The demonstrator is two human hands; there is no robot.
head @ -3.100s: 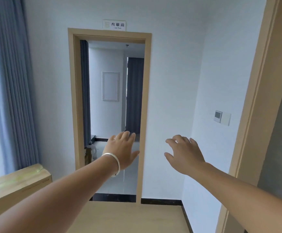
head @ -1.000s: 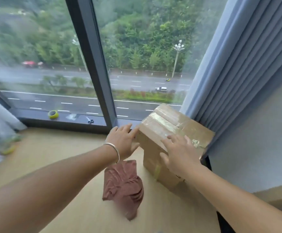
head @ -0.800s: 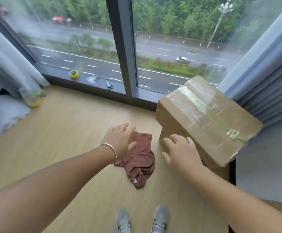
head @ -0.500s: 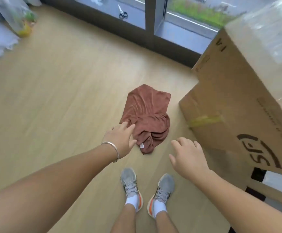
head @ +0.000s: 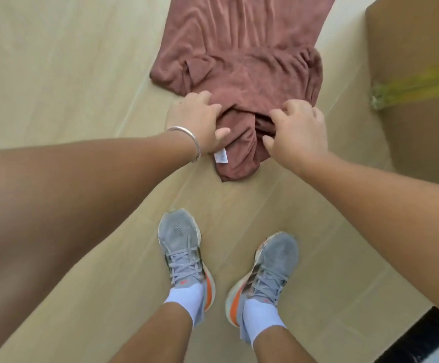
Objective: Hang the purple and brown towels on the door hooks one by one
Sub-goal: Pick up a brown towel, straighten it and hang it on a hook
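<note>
Now both hands, left hand (head: pixel 200 121) and right hand (head: pixel 295 132), pinch the bunched brown towel (head: pixel 242 64) at frame centre; a shallow grab risks slipping.

Left hand (head: pixel 200 124) and right hand (head: pixel 295 132) press crumpled brown towel (head: pixel 242 61); floor (head: pixel 56 61) beneath.

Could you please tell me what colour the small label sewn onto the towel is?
White, on the brown towel; the label shows best in the head view.
</note>
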